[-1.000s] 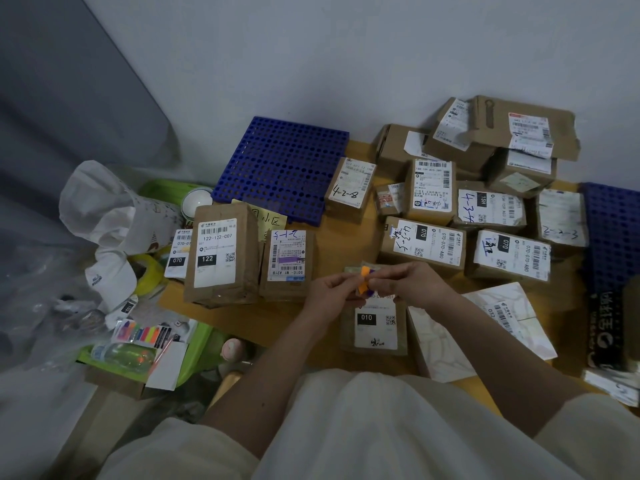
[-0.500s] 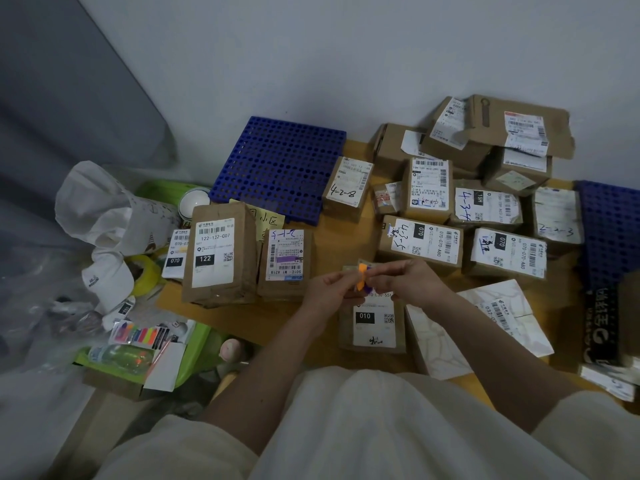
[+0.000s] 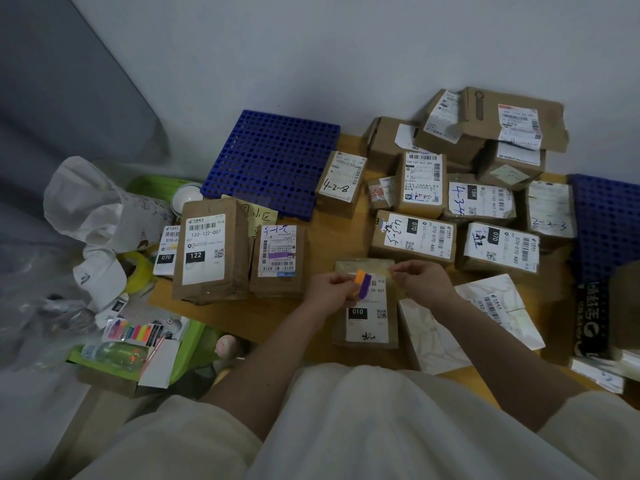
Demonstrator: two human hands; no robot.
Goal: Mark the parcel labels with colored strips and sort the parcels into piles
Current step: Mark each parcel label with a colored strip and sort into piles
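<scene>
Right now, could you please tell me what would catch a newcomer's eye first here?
The left hand holds orange and purple strips above the brown parcel labelled 010, at the table's front. A perforated blue plastic panel leans at the wall, beside a heap of brown cardboard parcels.

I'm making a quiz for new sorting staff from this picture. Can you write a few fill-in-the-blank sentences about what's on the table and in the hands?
1. The left hand holds an orange strip and a ____ strip.
2. Both hands hover over the parcel whose black box reads ____.
3. The tall parcel on the left shows the number ____ in its black box.
4. The right hand has its fingers ____ together.

Missing words: purple; 010; 122; pinched
</scene>
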